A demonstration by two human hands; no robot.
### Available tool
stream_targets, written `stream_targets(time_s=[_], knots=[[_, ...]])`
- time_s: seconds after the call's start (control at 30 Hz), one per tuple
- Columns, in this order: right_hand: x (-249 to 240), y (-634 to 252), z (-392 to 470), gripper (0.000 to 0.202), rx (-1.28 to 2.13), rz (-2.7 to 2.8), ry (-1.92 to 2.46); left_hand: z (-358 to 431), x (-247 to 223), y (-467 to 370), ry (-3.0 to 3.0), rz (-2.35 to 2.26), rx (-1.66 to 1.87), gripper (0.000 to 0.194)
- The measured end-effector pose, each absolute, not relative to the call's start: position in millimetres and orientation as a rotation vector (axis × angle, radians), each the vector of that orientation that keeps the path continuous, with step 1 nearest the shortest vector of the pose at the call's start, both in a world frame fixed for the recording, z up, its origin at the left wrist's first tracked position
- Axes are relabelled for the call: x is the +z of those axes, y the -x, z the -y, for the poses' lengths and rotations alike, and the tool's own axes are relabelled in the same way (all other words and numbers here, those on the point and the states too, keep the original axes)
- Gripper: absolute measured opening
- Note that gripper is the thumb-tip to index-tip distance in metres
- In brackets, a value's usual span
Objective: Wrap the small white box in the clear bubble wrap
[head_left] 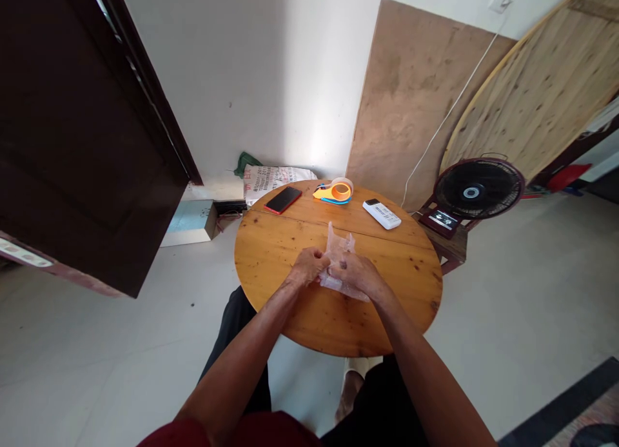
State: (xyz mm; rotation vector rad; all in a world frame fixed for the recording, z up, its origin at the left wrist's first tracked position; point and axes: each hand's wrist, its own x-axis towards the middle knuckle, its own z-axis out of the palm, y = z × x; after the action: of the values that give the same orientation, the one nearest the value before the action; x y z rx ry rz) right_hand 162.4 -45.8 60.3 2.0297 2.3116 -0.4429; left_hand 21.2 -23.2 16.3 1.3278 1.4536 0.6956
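Observation:
A sheet of clear bubble wrap (344, 288) lies crumpled near the middle of the round wooden table, one end sticking up beyond my hands. On its left side my left hand (310, 265) pinches the edge of the wrap. My right hand (356, 271) is curled over the wrap from the right, fingertips close to those of the left. Whether anything lies inside the wrap is hidden by my hands.
On the round table (271, 260) lie a red-edged phone (283, 200), an orange and blue tape dispenser (334, 191) and a white power bank (382, 214). A fan (476, 189) stands on a stool to the right; a printed sack (271, 179) lies behind.

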Motion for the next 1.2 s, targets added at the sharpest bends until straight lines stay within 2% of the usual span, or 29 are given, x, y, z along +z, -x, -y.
stream_targets(time_s=[0.2,0.37,0.53,0.7,0.83,0.93,1.0,1.1,1.2], knots=[[55,-170,47,0.026,-0.553,-2.389,-2.014,28,24,-23,-1.344,-1.389,0.689,0.003],[52,-172,46,0.025,-0.618,-2.415,-2.048,30,27,-18,-1.439,-1.309,0.639,0.012],[51,-178,43,0.015,-0.681,-2.491,-2.006,38,34,-10,-1.733,-1.187,0.594,0.016],[43,-195,44,0.018,-1.044,-2.627,-1.958,50,38,-16,-2.075,-1.304,0.602,0.010],[28,-207,58,0.026,-1.368,-2.619,-2.167,53,33,-17,-2.252,-1.295,0.575,0.010],[21,-210,73,0.034,-1.471,-2.569,-2.384,52,28,-13,-2.329,-1.249,0.538,0.011],[18,-210,81,0.032,-1.401,-2.520,-2.521,51,26,-10,-2.357,-1.231,0.510,0.012],[14,-206,89,0.020,-1.097,-2.476,-2.660,50,24,-6,-2.378,-1.207,0.523,0.013],[10,-201,93,0.023,-0.771,-2.426,-2.788,51,24,-4,-2.394,-1.168,0.582,0.013]])
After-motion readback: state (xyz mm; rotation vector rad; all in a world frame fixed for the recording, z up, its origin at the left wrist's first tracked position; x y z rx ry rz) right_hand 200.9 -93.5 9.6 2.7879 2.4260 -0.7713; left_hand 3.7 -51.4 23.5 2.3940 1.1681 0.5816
